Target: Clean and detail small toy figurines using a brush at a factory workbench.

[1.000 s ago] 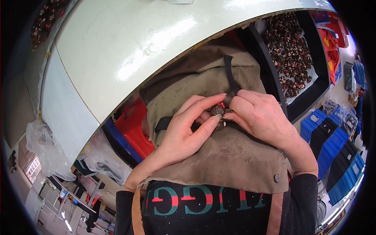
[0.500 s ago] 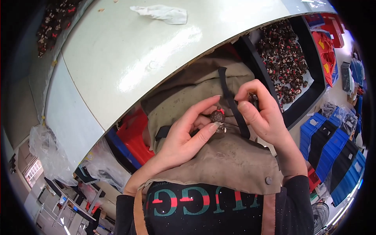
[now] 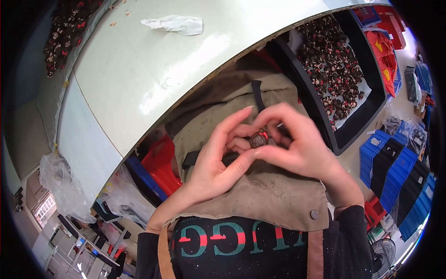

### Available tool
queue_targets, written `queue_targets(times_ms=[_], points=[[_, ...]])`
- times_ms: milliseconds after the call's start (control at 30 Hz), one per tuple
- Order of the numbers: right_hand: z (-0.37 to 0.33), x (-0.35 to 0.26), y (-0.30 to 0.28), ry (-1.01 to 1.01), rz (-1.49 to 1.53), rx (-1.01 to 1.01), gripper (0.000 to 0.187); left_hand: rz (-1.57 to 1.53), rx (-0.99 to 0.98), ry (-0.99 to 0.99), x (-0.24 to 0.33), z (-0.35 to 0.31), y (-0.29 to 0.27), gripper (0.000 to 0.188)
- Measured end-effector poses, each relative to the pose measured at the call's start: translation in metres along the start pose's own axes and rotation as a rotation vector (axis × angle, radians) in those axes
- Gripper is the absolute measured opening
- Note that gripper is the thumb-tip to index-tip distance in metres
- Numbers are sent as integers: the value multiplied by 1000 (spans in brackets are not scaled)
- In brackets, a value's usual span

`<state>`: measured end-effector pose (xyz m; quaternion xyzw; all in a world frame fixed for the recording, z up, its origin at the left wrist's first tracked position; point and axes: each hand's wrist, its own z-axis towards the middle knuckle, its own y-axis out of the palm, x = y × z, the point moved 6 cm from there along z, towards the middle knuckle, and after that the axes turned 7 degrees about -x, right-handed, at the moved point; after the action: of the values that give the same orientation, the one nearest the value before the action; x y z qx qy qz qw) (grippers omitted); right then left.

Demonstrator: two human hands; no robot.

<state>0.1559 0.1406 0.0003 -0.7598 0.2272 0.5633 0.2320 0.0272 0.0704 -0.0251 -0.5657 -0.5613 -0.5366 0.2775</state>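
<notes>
White tabletop [image 3: 116, 69] ahead, blue crates [image 3: 400, 163] rightward; both hands' half-curled fingers [image 3: 225, 131] [image 3: 284, 112] hold a brown trinket [image 3: 258, 140].

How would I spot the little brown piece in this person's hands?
Find the big white table, then the brown apron below it in view. Over the apron, between the left hand and the right hand, is a round, dark brown piece with a red accent. Similar pieces crowd the black tray at right; only this one is framed by hands.
</notes>
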Motion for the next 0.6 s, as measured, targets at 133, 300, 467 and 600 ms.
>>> queue_targets(times_ms=[133,300,467,600], points=[[6,32,-23,1,-60,258,6,28,-51,-9,2,-3,3,64],[-3,8,2,-25,-70,73,32,72,-42,-39,-1,-1,0,63],[0,38,-25,118,-189,300,12,22,-42,-69,-2,-4,0,58],[-13,18,-2,-94,-312,108,4,94,0,-19,-10,-4,-4,47]])
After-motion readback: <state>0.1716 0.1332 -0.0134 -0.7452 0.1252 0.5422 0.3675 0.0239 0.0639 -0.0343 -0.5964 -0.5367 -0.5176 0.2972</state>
